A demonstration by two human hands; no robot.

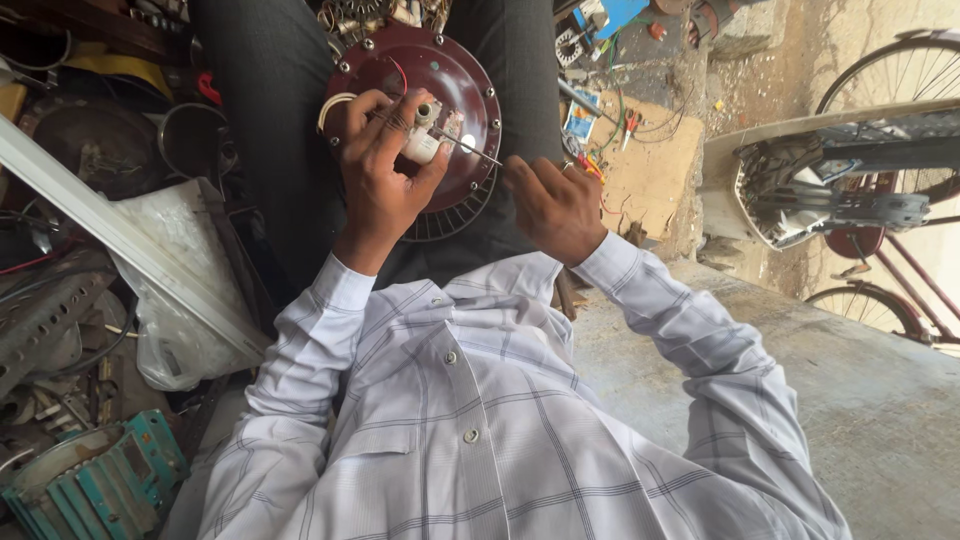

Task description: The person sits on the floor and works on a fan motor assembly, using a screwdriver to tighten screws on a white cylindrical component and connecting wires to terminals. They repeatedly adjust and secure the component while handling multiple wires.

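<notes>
A round dark red fan motor housing (470,90) rests on my lap between my knees. My left hand (380,180) grips a small white cylindrical part (422,143) against the middle of the housing. A thin red wire runs over the housing above it. My right hand (555,205) holds a thin metal screwdriver (470,150), its tip reaching the white part. Both sleeves are pale checked fabric.
To my left lie metal scrap, a clear plastic bag (170,290), a white bar and a teal motor casing (100,485). Cardboard (650,170) with wires and small tools lies ahead on the right. A bicycle (890,200) stands at the far right beyond a concrete slab.
</notes>
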